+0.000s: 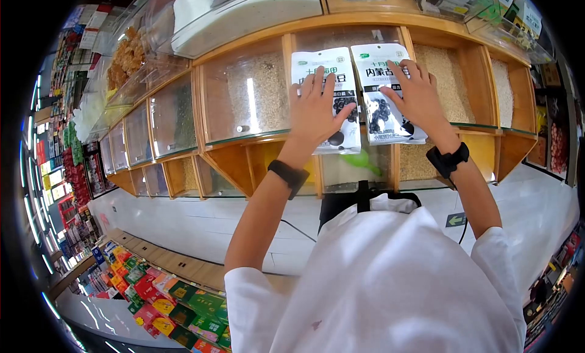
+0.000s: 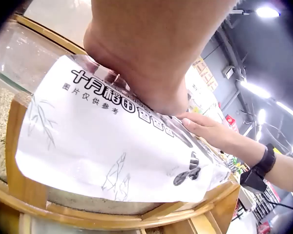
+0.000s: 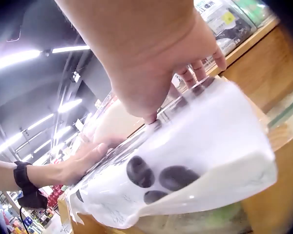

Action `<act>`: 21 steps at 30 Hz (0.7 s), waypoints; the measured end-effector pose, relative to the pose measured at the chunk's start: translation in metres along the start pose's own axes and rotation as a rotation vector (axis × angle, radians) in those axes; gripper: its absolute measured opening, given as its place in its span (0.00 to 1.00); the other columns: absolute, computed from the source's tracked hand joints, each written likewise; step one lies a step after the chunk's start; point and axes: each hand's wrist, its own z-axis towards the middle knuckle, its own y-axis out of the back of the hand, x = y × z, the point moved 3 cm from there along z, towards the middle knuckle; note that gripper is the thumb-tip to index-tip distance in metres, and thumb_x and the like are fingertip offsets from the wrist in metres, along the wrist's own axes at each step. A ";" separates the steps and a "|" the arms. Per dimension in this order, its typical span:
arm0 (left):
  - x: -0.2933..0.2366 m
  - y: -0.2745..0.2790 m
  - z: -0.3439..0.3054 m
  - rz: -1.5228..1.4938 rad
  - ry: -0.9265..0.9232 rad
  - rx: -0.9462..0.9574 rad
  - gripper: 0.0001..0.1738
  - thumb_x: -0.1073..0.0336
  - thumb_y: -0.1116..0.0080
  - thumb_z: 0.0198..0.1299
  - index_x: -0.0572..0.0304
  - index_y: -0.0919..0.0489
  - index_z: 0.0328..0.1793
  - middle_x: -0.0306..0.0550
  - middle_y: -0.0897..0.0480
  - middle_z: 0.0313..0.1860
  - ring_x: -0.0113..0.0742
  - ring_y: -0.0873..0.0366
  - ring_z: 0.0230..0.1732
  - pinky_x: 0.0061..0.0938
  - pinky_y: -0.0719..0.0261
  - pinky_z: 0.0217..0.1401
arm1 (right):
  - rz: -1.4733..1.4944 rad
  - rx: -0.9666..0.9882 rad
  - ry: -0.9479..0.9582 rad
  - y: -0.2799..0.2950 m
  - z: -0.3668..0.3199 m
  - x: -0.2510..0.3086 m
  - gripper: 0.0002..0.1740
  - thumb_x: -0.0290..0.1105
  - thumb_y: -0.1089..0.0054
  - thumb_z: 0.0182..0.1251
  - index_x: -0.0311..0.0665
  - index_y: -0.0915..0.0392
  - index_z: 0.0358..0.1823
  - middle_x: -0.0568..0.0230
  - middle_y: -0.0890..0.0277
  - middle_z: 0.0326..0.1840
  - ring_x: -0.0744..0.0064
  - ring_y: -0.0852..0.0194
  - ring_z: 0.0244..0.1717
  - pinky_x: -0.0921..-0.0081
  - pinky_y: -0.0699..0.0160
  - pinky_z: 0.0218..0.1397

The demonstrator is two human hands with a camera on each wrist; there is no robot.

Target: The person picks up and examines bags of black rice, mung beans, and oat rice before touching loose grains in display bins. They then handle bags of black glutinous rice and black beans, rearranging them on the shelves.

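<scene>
In the head view, two white pouches with Chinese lettering and pictures of black beans lie side by side across wooden-framed bins. My left hand (image 1: pixel 314 109) rests on the left pouch (image 1: pixel 344 88), fingers spread and fairly straight, thumb angled toward the right pouch. The right pouch (image 1: pixel 379 112) has my right hand (image 1: pixel 419 98) over its upper right part, fingers stretched out on its front. From the left wrist, the left pouch's white bottom (image 2: pixel 97 136) shows below my palm. In the right wrist view, the right pouch's bulging lower end (image 3: pixel 210 151) faces the camera.
Bins of grain (image 1: pixel 262 91) with clear covers run left and right, framed by a wooden rail (image 1: pixel 244 39). A lower row of bins includes one with a green scoop (image 1: pixel 361 161). Clear boxes stand behind. Colourful packages (image 1: pixel 183 298) fill a shelf at lower left.
</scene>
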 end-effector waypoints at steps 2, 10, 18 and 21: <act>-0.003 -0.001 0.005 0.010 0.027 0.011 0.40 0.37 0.44 0.59 0.60 0.27 0.66 0.55 0.30 0.70 0.51 0.35 0.69 0.51 0.43 0.68 | -0.010 -0.003 -0.041 -0.005 0.004 0.004 0.30 0.50 0.43 0.68 0.46 0.31 0.68 0.55 0.32 0.62 0.53 0.38 0.65 0.53 0.38 0.64; -0.006 -0.008 0.010 0.059 0.059 0.003 0.36 0.40 0.43 0.58 0.59 0.26 0.64 0.52 0.29 0.70 0.50 0.35 0.67 0.53 0.43 0.66 | -0.023 -0.208 -0.120 -0.019 -0.001 0.011 0.26 0.48 0.45 0.69 0.49 0.27 0.66 0.55 0.33 0.61 0.49 0.41 0.65 0.50 0.40 0.65; -0.005 -0.004 0.007 -0.001 0.099 0.019 0.33 0.46 0.40 0.55 0.58 0.26 0.63 0.52 0.30 0.70 0.51 0.35 0.66 0.59 0.44 0.67 | 0.006 -0.162 -0.124 -0.017 0.000 0.011 0.27 0.47 0.42 0.65 0.48 0.27 0.64 0.53 0.32 0.59 0.50 0.38 0.62 0.48 0.41 0.62; -0.006 -0.004 0.010 0.001 0.128 0.024 0.33 0.47 0.39 0.54 0.59 0.25 0.61 0.53 0.30 0.70 0.52 0.34 0.66 0.59 0.43 0.66 | 0.217 0.013 -0.149 -0.001 0.013 -0.004 0.36 0.48 0.35 0.60 0.44 0.33 0.68 0.50 0.35 0.64 0.43 0.41 0.67 0.40 0.44 0.68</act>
